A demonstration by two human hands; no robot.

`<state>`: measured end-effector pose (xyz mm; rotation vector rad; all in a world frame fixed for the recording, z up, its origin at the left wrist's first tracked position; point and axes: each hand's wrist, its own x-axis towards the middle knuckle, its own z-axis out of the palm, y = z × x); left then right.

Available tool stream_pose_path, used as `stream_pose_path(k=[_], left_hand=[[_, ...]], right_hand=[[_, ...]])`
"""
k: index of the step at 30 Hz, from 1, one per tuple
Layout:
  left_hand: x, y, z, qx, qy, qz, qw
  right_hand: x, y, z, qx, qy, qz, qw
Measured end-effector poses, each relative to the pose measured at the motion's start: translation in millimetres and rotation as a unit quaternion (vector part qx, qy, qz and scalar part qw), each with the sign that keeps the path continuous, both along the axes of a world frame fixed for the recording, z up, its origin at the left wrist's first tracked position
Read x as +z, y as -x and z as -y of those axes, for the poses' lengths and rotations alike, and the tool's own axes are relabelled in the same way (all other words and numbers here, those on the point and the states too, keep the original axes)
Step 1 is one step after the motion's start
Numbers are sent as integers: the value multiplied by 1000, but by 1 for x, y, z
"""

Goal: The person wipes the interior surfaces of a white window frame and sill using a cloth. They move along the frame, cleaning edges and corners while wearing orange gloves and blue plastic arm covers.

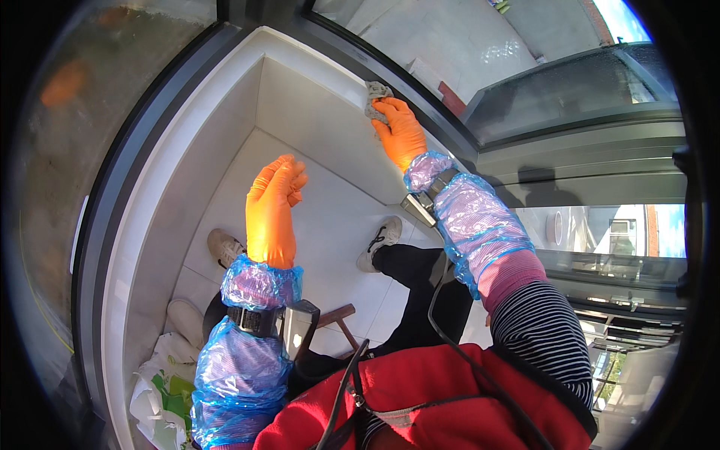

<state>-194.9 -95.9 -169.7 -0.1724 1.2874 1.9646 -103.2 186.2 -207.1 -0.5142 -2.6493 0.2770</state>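
Observation:
My right hand [400,130], in an orange rubber glove, pinches a crumpled grey cloth [378,101] against the white window sill [315,61] beside the dark window frame [413,93]. My left hand [274,205], in a matching glove, hangs in the air over the tiled floor, its fingers curled; nothing shows in it, though its palm side is partly hidden. Blue plastic sleeve covers wrap both forearms, and a strapped device sits at each wrist.
Large glass panes in dark frames stand left and upper right. Below are tiled walls, my shoes, a wooden stool [337,318] partly hidden by my body, and a white and green plastic bag [163,394] at lower left. A cable runs from the right wrist device.

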Motion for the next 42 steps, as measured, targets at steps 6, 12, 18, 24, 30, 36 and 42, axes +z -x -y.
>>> stream_pose_path(k=[6, 12, 18, 24, 30, 36, 42], left_hand=[[3, -3, -2, -32, -17, -10, 999], [5, -4, -2, -20, -38, 2, 999], [6, -5, -2, -9, -34, 16, 999], [7, -3, -3, 10, -29, 22, 999], [9, 2, -4, 36, 16, 8, 999], [10, 2, -3, 70, -8, -4, 997], [9, 0, 0, 16, 4, -6, 1000]], right_hand=[[5, -127, -23, -79, 18, 49, 996], [48, -131, -10, -270, 189, 164, 930], [55, -14, 21, 3, 59, 72, 996], [14, 169, 39, 311, -303, 181, 883], [-11, 228, 34, 319, -449, 290, 783], [-24, 108, -3, 365, -400, 352, 764], [-16, -76, -30, 347, -485, 556, 579]])
